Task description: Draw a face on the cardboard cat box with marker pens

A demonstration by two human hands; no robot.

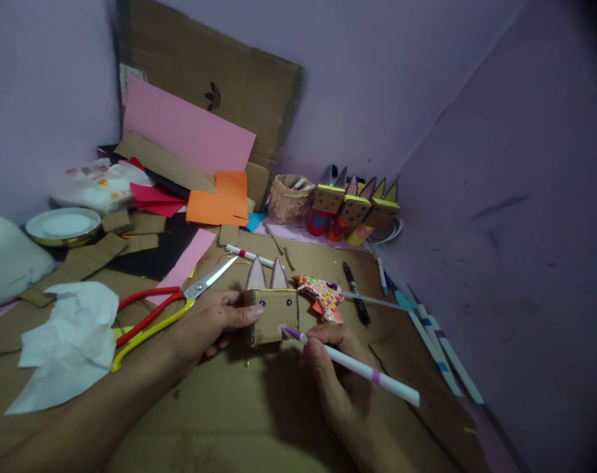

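Near the middle of the desk [259,427], a little toward its front edge: a small cardboard animal head [273,318], boxy, with two pale pointed ears on top and two dark eyes on its face. Clasped from the left by the left grip [204,325], thumb laid along the head's left edge, the other fingers curled underneath. Clenched in the right grip [335,368], writing-fashion: a white marker [360,371] with a purple tip. Tip set at the lower right corner of the head's face, touching or a hair off; cannot tell which. Long axis of the marker slanting from the tip at upper left to the tail at lower right, pointing away from the head toward the desk's right edge. So: head just left of the right grip and just right of the left grip, between the two, held only by the left and met from the right by the pen tip alone. Just behind the left grip, red and yellow scissors [175,305], blades toward the head. Just behind the right grip, a glue gun [323,297] wrapped in patterned paper, with a black marker [356,294] beside it. At the left edge, crumpled white paper [71,335]. In the far corner against the wall, three finished figures [352,209] beside a woven basket [288,197].
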